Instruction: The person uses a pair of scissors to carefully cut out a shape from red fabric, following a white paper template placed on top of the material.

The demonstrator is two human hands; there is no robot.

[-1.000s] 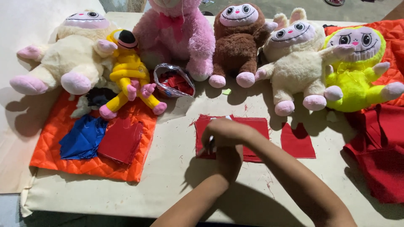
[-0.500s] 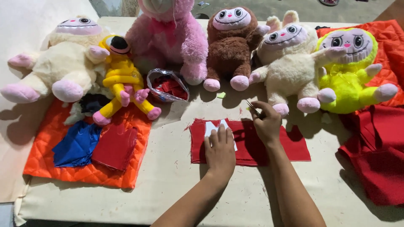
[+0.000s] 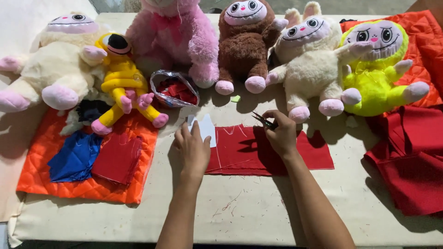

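A flat piece of red cloth (image 3: 272, 154) lies on the cream table cover (image 3: 240, 212) in front of me. My left hand (image 3: 194, 150) rests palm down at the cloth's left edge, its fingers on a small white paper pattern (image 3: 204, 127). My right hand (image 3: 279, 133) is closed around a small pair of scissors (image 3: 263, 121) over the cloth's upper middle, blades pointing up and left. White chalk lines mark the cloth near the pattern.
Several plush toys sit along the back: cream (image 3: 50, 69), yellow (image 3: 122, 80), pink (image 3: 173, 37), brown (image 3: 242, 46), cream rabbit (image 3: 309, 69), neon yellow (image 3: 374, 74). A plastic bag of red scraps (image 3: 175, 90) lies near the pink toy. Orange quilted mat (image 3: 41, 180) with blue and red pieces at left; red fabric pile (image 3: 410, 157) at right.
My hands have parted from one joined spot on the cloth. The left now presses the white pattern at the left edge; the right has lifted the scissors toward the cloth's top edge.
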